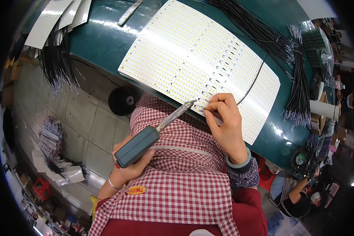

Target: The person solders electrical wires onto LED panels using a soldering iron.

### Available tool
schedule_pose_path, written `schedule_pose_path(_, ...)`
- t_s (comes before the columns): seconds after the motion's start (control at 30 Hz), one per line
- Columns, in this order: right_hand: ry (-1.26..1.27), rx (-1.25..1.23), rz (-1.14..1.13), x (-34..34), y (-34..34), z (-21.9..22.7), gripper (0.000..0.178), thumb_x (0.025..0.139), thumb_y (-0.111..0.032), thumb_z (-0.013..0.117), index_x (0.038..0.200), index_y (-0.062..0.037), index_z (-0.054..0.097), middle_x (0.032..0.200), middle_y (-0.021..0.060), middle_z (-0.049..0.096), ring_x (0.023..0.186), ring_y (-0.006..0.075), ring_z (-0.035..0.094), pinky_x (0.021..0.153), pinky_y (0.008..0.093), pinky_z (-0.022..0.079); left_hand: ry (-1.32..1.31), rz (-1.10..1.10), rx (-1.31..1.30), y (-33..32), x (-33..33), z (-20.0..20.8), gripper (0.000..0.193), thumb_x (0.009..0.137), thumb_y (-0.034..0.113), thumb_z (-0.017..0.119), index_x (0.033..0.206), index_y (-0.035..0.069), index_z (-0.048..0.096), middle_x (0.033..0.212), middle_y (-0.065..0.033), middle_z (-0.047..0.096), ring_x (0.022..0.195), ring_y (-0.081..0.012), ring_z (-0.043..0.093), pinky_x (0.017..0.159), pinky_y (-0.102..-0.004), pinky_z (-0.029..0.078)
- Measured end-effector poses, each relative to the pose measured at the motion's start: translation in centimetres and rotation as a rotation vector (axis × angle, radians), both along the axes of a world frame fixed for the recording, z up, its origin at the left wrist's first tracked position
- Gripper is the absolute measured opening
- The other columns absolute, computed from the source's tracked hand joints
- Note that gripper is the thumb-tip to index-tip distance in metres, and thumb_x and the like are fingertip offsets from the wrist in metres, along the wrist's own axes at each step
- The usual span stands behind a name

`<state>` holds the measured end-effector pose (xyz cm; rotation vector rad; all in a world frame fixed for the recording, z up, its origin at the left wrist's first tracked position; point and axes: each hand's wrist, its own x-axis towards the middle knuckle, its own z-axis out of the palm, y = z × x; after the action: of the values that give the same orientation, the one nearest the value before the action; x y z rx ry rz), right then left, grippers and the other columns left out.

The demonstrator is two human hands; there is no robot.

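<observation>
A person in a red-and-white checked apron (177, 188) works at a dark green counter (102, 43), the left hand (131, 163) wrapped around the grey handle of a soldering iron (153, 131) whose metal tip reaches the near edge of a large white LED panel (200, 63). The right hand (224, 126) rests on that same edge, its fingers (214, 107) pinched together on a thin black wire (255, 78); the wire's end is hidden under the fingertips, and the joint itself is too small to make out. Bundles of black wires (299, 86) lie along the counter's right side, more panels (57, 17) are cut off at the top left, and another worker (299, 194) is partly visible at lower right.
</observation>
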<state>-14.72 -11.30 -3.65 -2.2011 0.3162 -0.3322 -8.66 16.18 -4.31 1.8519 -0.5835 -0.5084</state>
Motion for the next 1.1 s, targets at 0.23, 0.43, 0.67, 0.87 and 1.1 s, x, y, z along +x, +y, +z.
schedule_pose_path(0.23, 0.003, -0.167, 0.026, 0.1, 0.4, -0.2, 0.019, 0.072, 0.007, 0.066, 0.084, -0.0017, 0.055, 0.096, 0.0126, 0.053, 0.084, 0.0292, 0.054, 0.072, 0.0372, 0.043, 0.016, 0.006, 0.006, 0.3, -0.1, -0.3, 0.024, 0.072, 0.005, 0.074, 0.094, -0.003, 0.067, 0.079, -0.0122, 0.065, 0.063, -0.0223, 0.065, 0.055, -0.0282, 0.049)
schedule_pose_path(0.43, -0.026, -0.158, -0.076, 0.5, 1.5, -0.5, 0.021, 0.071, 0.006, 0.067, 0.086, -0.0038, 0.055, 0.095, 0.0116, 0.053, 0.083, 0.0261, 0.052, 0.072, 0.0360, 0.038, -0.121, -0.055, -0.005, -0.7, 0.8, 0.4, 0.024, 0.073, 0.005, 0.074, 0.094, -0.004, 0.067, 0.081, -0.0119, 0.066, 0.064, -0.0208, 0.065, 0.055, -0.0275, 0.050)
schedule_pose_path(0.67, -0.088, -0.227, -0.130, 0.6, 2.0, -1.2, 0.022, 0.070, 0.006, 0.068, 0.085, -0.0045, 0.055, 0.094, 0.0096, 0.054, 0.080, 0.0232, 0.051, 0.070, 0.0347, 0.035, -0.125, -0.085, -0.002, -1.1, 1.2, 1.3, 0.025, 0.074, 0.005, 0.075, 0.095, -0.005, 0.066, 0.084, -0.0117, 0.068, 0.069, -0.0192, 0.068, 0.059, -0.0257, 0.052)
schedule_pose_path(0.87, -0.091, -0.238, -0.137, 0.6, 2.1, -1.3, 0.023, 0.070, 0.006, 0.069, 0.084, -0.0048, 0.055, 0.093, 0.0096, 0.054, 0.079, 0.0229, 0.051, 0.069, 0.0347, 0.035, -0.097, -0.091, -0.016, -1.3, 1.1, 1.1, 0.023, 0.074, 0.004, 0.074, 0.093, -0.004, 0.065, 0.082, -0.0108, 0.067, 0.068, -0.0185, 0.068, 0.058, -0.0254, 0.051)
schedule_pose_path(1.1, -0.090, -0.252, -0.130, 0.7, 2.0, -1.2, 0.023, 0.069, 0.006, 0.068, 0.084, -0.0048, 0.055, 0.093, 0.0099, 0.054, 0.080, 0.0232, 0.052, 0.068, 0.0352, 0.035, -0.186, -0.101, -0.044, -1.5, 1.4, 1.1, 0.021, 0.073, 0.004, 0.074, 0.090, -0.005, 0.066, 0.079, -0.0117, 0.065, 0.064, -0.0198, 0.066, 0.055, -0.0257, 0.050)
